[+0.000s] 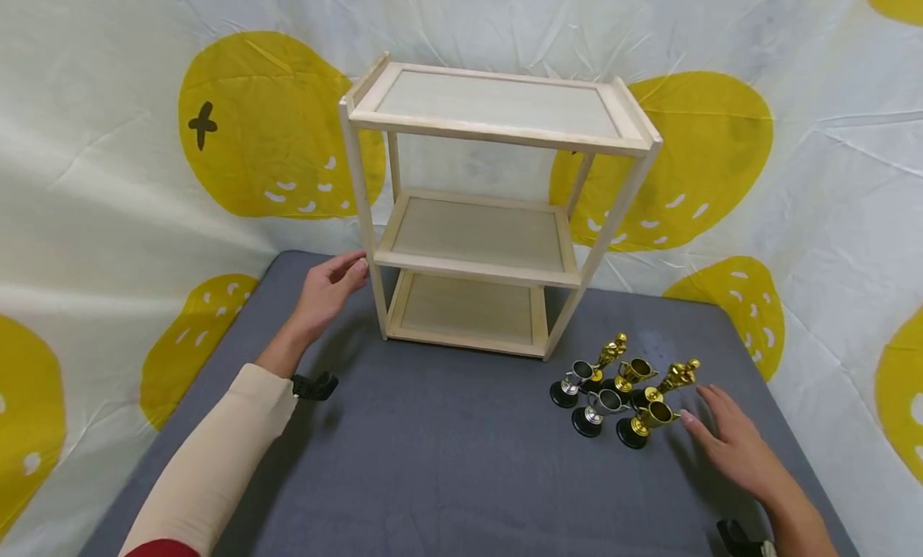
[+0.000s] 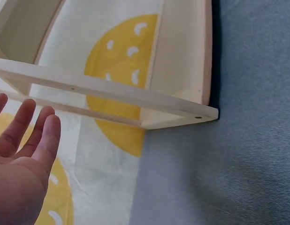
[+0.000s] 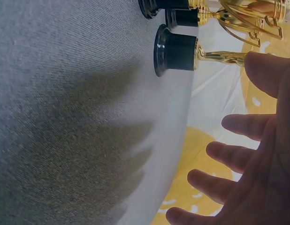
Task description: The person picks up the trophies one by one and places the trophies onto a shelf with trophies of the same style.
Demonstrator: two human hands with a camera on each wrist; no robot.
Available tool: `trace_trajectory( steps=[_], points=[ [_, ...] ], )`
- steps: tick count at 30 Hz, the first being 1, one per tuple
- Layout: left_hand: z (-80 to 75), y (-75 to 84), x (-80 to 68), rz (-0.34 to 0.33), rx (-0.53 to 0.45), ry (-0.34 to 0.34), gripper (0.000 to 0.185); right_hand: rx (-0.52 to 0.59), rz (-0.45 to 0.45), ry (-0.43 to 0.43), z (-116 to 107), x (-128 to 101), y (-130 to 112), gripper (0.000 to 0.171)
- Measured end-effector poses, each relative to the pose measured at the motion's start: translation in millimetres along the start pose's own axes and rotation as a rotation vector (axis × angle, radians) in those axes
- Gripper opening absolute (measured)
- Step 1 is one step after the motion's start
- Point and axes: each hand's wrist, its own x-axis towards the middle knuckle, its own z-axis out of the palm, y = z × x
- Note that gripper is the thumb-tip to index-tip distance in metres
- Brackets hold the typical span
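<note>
A three-tier wooden shelf [image 1: 476, 272] stands at the back of the table. Beside its left front post is my left hand [image 1: 328, 292], fingers loosely bent and holding nothing; whether a fingertip touches the post is hard to tell. In the left wrist view, that hand [image 2: 27, 159] is close to the pale post [image 2: 107, 91]. Small trophies sit right of the shelf: two silver cups [image 1: 604, 402], two gold cups [image 1: 654, 415] and two gold figurines [image 1: 679, 376], all on black bases. My right hand [image 1: 739, 445] hovers just right of them, fingers spread in the right wrist view, near a figurine trophy [image 3: 180, 50].
Grey cloth [image 1: 447, 453] covers the table. A white curtain [image 1: 490, 20] with yellow fruit prints hangs behind and along both sides, close to the table's edges. The shelf's boards [image 1: 479, 232] carry nothing visible.
</note>
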Motion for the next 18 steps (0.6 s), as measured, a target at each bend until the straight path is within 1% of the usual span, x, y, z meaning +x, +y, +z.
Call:
trace_trajectory(
  steps=[7,11,14,18],
  points=[
    [3.5,7.4,3.3,-0.004,-0.023,-0.02,0.052,-0.015,0.041,-0.042,3,-4,-5,0.076],
    [4.8,11.0,3.8,0.019,-0.038,-0.018,0.052,0.004,0.04,-0.028,8,-8,-10,0.078],
    [4.5,11.7,1.4,0.031,-0.055,-0.006,0.05,0.011,0.029,-0.015,12,-9,-14,0.078],
    [4.1,11.2,-1.5,0.041,-0.084,0.007,0.047,0.012,0.041,-0.022,14,-10,-17,0.079]
  ],
)
